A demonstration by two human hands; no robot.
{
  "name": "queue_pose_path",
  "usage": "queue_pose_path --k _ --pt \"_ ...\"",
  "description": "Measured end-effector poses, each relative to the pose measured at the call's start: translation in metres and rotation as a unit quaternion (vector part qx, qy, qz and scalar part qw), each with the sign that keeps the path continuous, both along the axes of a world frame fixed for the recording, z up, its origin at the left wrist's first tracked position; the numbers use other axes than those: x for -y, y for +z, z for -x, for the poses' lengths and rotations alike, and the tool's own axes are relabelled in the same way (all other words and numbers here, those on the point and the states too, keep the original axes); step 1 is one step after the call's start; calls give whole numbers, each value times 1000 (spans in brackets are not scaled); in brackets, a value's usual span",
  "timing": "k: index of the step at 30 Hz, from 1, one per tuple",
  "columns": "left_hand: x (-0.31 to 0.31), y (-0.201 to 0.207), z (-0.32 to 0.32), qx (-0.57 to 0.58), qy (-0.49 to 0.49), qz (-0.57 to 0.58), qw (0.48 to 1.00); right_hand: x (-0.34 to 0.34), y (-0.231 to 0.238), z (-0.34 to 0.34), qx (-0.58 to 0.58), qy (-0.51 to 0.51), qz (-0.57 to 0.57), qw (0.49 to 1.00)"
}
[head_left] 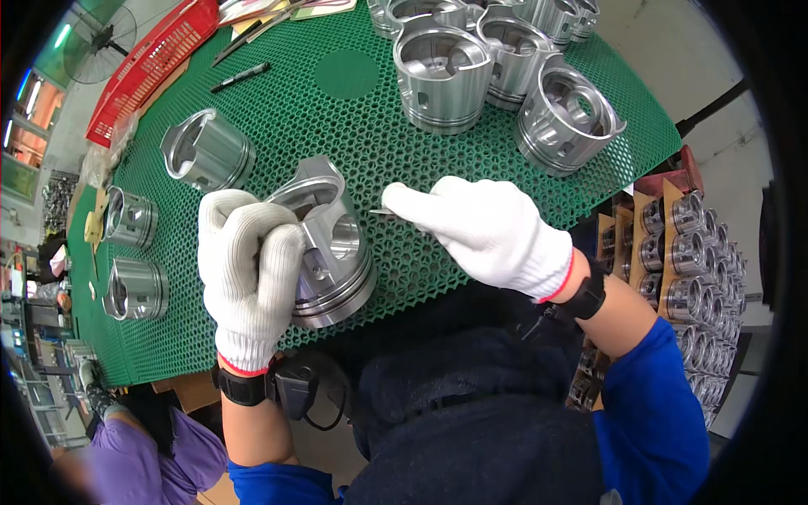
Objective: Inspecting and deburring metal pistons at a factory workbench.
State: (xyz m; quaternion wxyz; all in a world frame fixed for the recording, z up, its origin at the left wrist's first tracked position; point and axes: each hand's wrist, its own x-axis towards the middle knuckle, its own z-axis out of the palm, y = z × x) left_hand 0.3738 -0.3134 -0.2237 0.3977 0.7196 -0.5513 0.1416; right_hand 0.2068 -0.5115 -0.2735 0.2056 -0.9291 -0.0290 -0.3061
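Observation:
My left hand (252, 269), in a white knit glove, is closed around the side of a shiny metal piston (337, 273). The piston stands slightly tilted near the front edge of a green perforated mat (421, 269), its open skirt up and its ringed end down. Just right of it, my gloved right hand (484, 231) pinches a small tool with a thin metal tip (381, 211). That tip points at the piston with a gap between them; the rest of the tool is hidden in the glove.
A single piston (215, 151) stands at left, with two more near the left edge. Several pistons (442, 84) cluster at the back right. A black marker (241, 77) and a red basket (151, 71) lie beyond. Stacked pistons (686, 299) fill the right side; a person in purple (139, 446) is lower left.

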Motion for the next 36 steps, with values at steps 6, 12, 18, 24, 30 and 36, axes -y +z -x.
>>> queue_pose_path --k 6,12,18,24,30,36 --pt "-9 4 18 2 13 -18 1000 -11 7 -10 31 -16 127 991" --pt "-31 -8 57 51 38 -34 997 -27 9 14 -99 -16 -58 993" --pt "-34 -15 86 125 38 -123 984 -23 26 30 -429 40 -552 714" --pt "-33 -16 92 128 43 -132 982 -37 13 46 -351 196 -888 224" --pt "-40 -7 73 86 -1 -132 987 -33 19 39 -328 167 -908 202" --pt "4 27 21 -191 44 -78 977 9 12 50 -157 212 -830 492"
